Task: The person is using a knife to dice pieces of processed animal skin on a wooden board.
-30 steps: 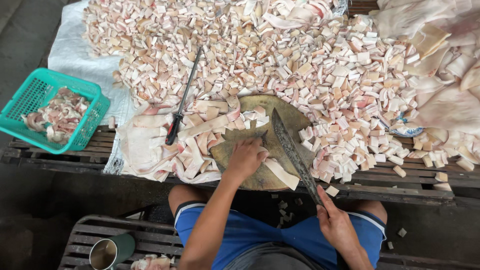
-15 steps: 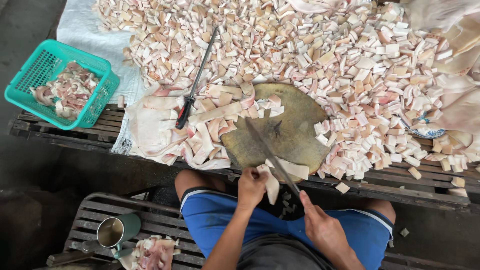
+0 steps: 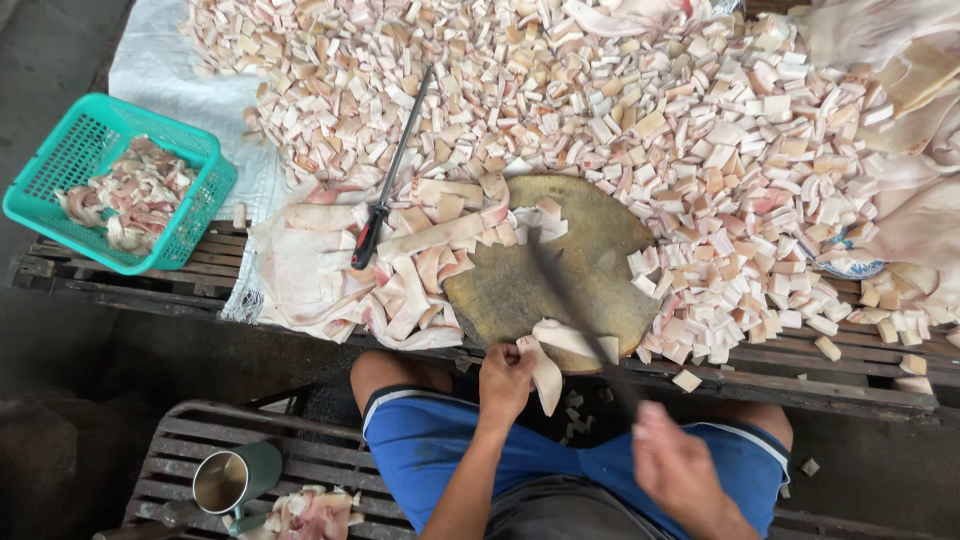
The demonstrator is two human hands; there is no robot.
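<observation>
Left hand [image 3: 505,380]: at 6 o'clock of the board [image 3: 555,265], fingers clamped on a pale strip [image 3: 548,368] that hangs off the board's near edge; a second pale piece [image 3: 578,340] lies on that edge, touching the strip.

Right hand [image 3: 680,470]: at 5 o'clock of the board, blurred; fingers wrapped round the handle of a long knife [image 3: 570,295], whose dark blade runs toward 11 o'clock across the board.

Board: round, dark, worn; sits on the slatted wooden counter [image 3: 850,385].

Cubes [image 3: 620,110]: a wide heap of small pink-white cut pieces, ringing the board from 11 to 4 o'clock, touching its rim.

Strips [image 3: 430,260]: longer uncut pieces at 9 o'clock of the board, some overlapping its edge.

Steel [image 3: 390,175]: thin rod with red-black handle, lying at 10 o'clock of the board, tip toward 1 o'clock, resting on strips and cubes.

Sheet [image 3: 165,70]: white, under the heap, at 10 o'clock.

Basket [image 3: 90,150]: teal plastic, at 9 o'clock on the counter's far left, well apart from the board, holding pink scraps.

Slabs [image 3: 920,200]: large pale pieces at 2 o'clock.

Mug [image 3: 235,478]: green metal, on a low bench [image 3: 170,440] at 7 o'clock, just beside a small pile of scraps [image 3: 310,515].

Shorts [image 3: 440,450]: blue.
</observation>
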